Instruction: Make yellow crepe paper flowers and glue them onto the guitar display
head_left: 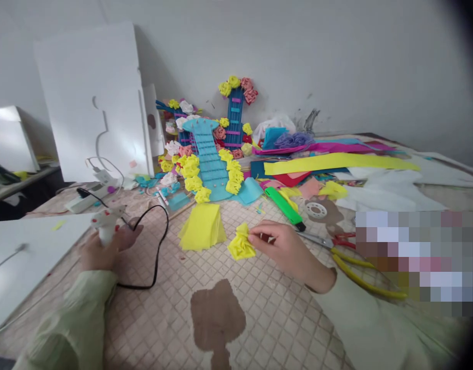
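My left hand (pixel 103 250) is wrapped round a white glue gun (pixel 106 222) with red parts, its black cord looping onto the table. Between the fingertips of my right hand (pixel 279 245) is a crumpled yellow paper flower (pixel 241 243), held low over the tabletop. Left of that flower lies a stack of yellow paper sheets (pixel 203 227). Behind the stack stands a light blue panel (pixel 209 159) strung with rows of cord, with yellow paper flowers (pixel 192 172) along both sides.
Right of my right hand lie a green utility knife (pixel 285 207), a white tape roll (pixel 315 209), scissors (pixel 321 239) and yellow-handled pliers (pixel 369 277). Coloured paper strips (pixel 340 163) spread along the back. A power strip (pixel 86 199) sits at left, before a white board (pixel 93 103).
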A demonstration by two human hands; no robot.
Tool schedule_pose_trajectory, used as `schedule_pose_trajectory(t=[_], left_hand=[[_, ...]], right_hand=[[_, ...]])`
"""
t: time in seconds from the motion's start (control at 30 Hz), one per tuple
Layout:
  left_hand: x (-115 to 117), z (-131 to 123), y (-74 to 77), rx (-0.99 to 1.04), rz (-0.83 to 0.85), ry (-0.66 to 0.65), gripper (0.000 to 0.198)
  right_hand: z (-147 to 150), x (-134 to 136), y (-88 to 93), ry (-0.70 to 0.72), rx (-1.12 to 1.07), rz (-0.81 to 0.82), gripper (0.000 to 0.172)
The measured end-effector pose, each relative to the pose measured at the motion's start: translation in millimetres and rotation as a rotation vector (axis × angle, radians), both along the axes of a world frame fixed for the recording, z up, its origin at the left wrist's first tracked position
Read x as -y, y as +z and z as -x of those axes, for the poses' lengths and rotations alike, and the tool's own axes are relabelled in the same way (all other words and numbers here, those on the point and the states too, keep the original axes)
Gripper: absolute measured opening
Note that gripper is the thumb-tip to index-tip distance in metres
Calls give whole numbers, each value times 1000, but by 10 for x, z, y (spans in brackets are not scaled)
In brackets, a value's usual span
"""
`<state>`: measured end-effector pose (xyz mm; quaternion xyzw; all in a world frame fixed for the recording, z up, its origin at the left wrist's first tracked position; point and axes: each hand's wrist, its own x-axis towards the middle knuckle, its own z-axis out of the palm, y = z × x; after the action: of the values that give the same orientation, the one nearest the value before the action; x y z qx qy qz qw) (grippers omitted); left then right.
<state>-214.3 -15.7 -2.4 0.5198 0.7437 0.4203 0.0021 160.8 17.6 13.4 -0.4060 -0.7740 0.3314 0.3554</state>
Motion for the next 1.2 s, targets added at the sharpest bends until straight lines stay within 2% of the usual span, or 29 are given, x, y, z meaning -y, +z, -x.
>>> schedule_pose_trajectory(t=[0.1, 0.13, 0.17, 0.23, 0.33, 0.4, 0.5, 0.63, 1.2], left_hand=[[86, -259, 145, 47, -18, 150, 25], [135, -383, 195, 71, -31, 151, 26], [193, -521, 242, 79, -35, 91, 26], [327, -808, 321, 36, -28, -184, 23], [510, -1175, 379, -168, -47, -556, 24], [583, -1331, 374, -242, -4, -701, 25], [612, -1436, 333, -281, 73, -798, 24], [590, -1459, 299, -299, 141, -845, 21], [605, -1487, 273, -262, 284, -825, 18]], right_hand=[[0, 10, 17, 6, -10, 9, 16], [1, 14, 22, 5, -12, 10, 16], [3, 18, 26, 4, -13, 12, 16], [6, 24, 31, 3, -12, 15, 16], [10, 20, 27, 5, -5, 12, 16], [9, 12, 23, 2, 1, 5, 15], [0, 2, 24, 5, 21, -12, 17], [-11, 0, 40, 12, 26, -19, 17], [-10, -1, 50, 3, 16, -21, 14]])
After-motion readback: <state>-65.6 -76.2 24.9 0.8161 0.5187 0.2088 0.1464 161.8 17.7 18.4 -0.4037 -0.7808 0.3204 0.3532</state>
